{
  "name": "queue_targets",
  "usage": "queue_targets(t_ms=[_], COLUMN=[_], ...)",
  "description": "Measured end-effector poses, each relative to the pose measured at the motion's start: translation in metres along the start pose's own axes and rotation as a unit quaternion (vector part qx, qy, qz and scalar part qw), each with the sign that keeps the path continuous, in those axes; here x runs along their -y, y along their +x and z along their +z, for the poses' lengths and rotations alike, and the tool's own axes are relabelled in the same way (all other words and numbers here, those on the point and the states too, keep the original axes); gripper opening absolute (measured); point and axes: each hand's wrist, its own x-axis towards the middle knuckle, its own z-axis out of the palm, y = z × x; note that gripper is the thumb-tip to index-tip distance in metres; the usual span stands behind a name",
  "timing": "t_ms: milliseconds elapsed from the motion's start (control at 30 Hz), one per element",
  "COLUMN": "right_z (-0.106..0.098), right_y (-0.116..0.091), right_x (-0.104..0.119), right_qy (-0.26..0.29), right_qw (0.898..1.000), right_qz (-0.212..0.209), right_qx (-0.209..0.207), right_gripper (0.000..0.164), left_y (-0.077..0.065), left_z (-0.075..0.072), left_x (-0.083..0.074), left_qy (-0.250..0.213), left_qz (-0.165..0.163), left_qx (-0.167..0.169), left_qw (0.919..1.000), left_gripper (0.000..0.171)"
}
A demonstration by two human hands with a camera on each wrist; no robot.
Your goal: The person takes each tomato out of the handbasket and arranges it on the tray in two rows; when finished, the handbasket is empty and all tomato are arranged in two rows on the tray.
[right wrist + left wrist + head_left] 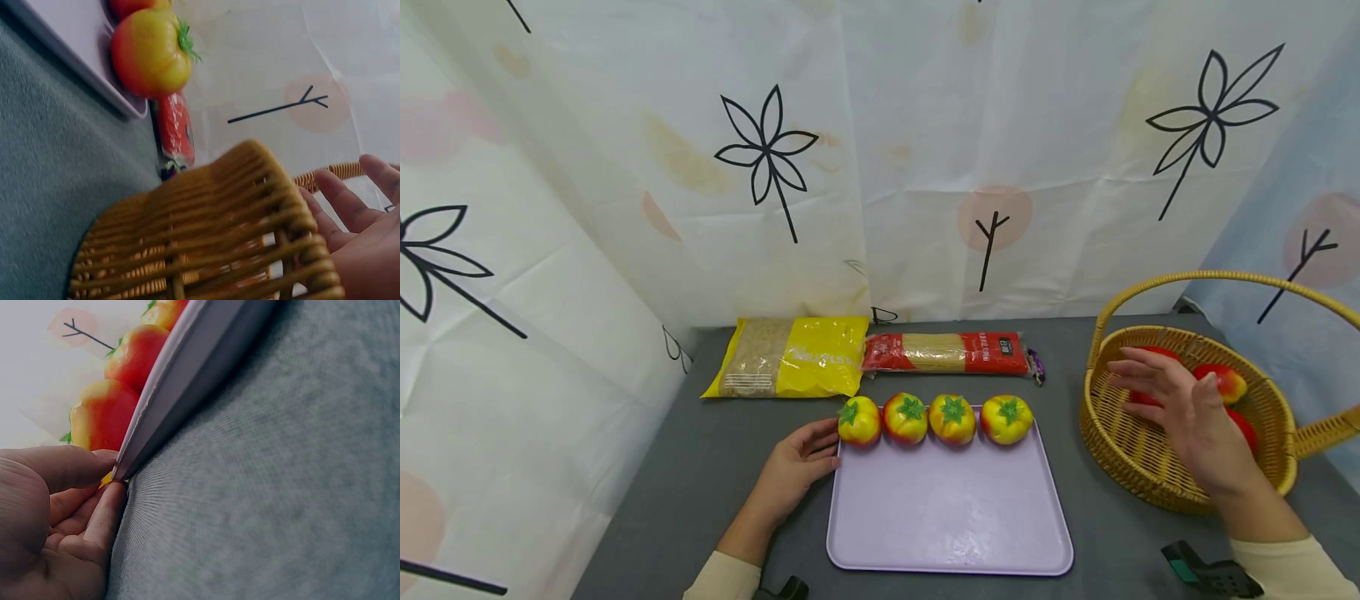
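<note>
My left hand (796, 467) is at the far left corner of the lilac tray (951, 508), pinching its rim between thumb and fingers. Along the tray's far edge stands a row of several yellow-and-red tomatoes (952, 419) with green leafy tops, the leftmost right by my left fingertips. Over the wicker basket (1105, 425) on the right hovers my right hand (1198, 425), palm turned inward, fingers spread and holding nothing. Inside the basket lie several red fruits, one of them a red-and-yellow fruit (1221, 383); my right hand partly hides them.
Behind the tray lie a yellow bag of grain (820, 357) and a red packet of noodles (934, 353). The basket's tall handle (1225, 275) arches over its opening. A patterned cloth (910, 167) hangs behind the grey table (700, 483).
</note>
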Motion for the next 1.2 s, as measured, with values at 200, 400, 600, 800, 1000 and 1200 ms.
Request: queue_targets(t_ms=[200,400,600,800,1000,1200], right_z=[-0.015,-0.024,-0.027,-0.028,-0.029,-0.026], right_y=[-0.003,-0.010,-0.017,-0.016,-0.012,-0.011], right_x=[-0.007,-0.011,-0.015,-0.016,-0.019,-0.021], right_qy=[0.007,-0.022,-0.107,-0.154,-0.200,-0.237], right_qw=[0.998,0.992,0.976,0.966,0.955,0.954], right_qz=[0.021,0.003,0.012,0.031,0.069,0.087], right_qx=[-0.066,-0.124,-0.187,-0.207,-0.206,-0.161], right_gripper=[0.070,0.060,0.050,0.049,0.042,0.047], left_y=[-0.001,-0.001,0.000,0.000,0.000,0.001], left_z=[0.000,0.001,0.002,0.002,0.001,0.000], left_x=[-0.001,-0.001,-0.002,-0.002,-0.001,0.001], left_qy=[0.000,0.001,0.002,0.003,0.003,-0.002], left_qz=[0.001,-0.002,-0.004,-0.006,-0.002,-0.002], left_qx=[0.001,-0.001,-0.001,-0.003,0.001,0.001], left_qw=[1.0000,1.0000,1.0000,1.0000,1.0000,1.0000], left_gripper=[0.060,0.060,0.060,0.060,0.060,0.061])
